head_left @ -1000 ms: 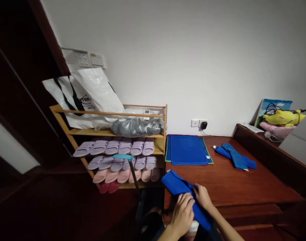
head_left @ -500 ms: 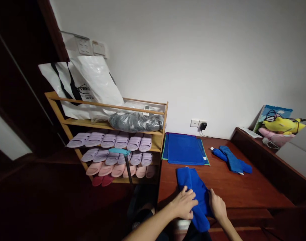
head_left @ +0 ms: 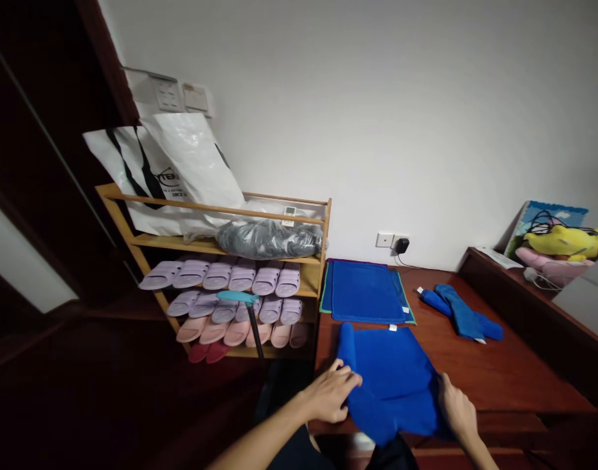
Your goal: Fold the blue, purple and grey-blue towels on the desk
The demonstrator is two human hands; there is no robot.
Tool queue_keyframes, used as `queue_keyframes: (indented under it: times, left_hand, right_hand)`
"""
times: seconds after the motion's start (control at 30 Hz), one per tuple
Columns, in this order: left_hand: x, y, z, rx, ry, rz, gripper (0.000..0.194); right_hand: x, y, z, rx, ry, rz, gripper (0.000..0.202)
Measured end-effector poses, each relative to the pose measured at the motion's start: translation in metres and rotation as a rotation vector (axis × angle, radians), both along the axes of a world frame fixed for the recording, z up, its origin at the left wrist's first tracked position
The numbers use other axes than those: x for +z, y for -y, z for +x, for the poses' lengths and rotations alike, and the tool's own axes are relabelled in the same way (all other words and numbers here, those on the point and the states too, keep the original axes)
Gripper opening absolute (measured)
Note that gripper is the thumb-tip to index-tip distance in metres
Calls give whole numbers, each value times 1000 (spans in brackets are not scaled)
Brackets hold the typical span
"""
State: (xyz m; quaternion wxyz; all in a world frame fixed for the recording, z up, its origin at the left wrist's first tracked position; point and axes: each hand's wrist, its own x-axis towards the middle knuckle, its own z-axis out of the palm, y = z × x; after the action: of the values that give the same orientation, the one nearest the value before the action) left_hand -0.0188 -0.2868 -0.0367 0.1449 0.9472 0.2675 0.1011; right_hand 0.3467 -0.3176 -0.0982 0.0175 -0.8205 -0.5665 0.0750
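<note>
A blue cloth (head_left: 394, 369) lies across the front of the table, its lower part hanging over the front edge. Its left side is rolled or folded into a thick strip, and a small white tag shows at its top edge. My left hand (head_left: 332, 390) has its fingers curled over this thick left side. At the opposite edge, my right hand (head_left: 456, 406) pinches the cloth, with some of its fingers hidden. Behind the cloth lies a flat stack of blue cloths (head_left: 365, 292) with green and purple edging. Rolled blue cloths (head_left: 458, 310) lie crossed farther right.
On the left stands a wooden shoe rack (head_left: 323, 241) with several slippers (head_left: 243, 274), a white bag (head_left: 196, 170) and a plastic-wrapped dark bundle (head_left: 269, 238). A black plug (head_left: 401, 245) sits in the wall socket. A raised ledge (head_left: 524, 313) borders the table's right side.
The blue cloth is spread wider between my hands. My left hand has moved left with the thick side, and my right hand has moved right with the other edge. The view has shifted slightly.
</note>
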Motion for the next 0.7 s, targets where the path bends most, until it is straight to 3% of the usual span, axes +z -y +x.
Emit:
queue_keyframes:
  times: [0.07, 0.2, 0.27, 0.43, 0.5, 0.63, 0.7]
  left_hand:
    - [2, -1, -5, 54, -19, -9, 60]
    - [9, -4, -13, 18, -77, 37, 31]
    - [12, -6, -14, 2, -58, 100, 29]
    - [10, -16, -13, -205, -40, 139, 26]
    - [10, -20, -15, -220, -46, 134, 24]
    - [16, -24, -27, -72, -71, 181, 45]
    - [19, -25, -31, -30, -79, 197, 62]
  right_hand:
    - [1, 4, 16, -50, -8, -9, 47]
    - [4, 10, 50, -157, -32, -17, 54]
    - [6, 12, 64, -206, -39, -13, 56]
    - [10, 14, 89, -299, -33, 2, 56]
    - [13, 15, 99, -317, -28, 12, 54]
    - [22, 13, 112, -331, 1, 41, 51]
    - [24, 8, 102, -321, 43, 65, 50]
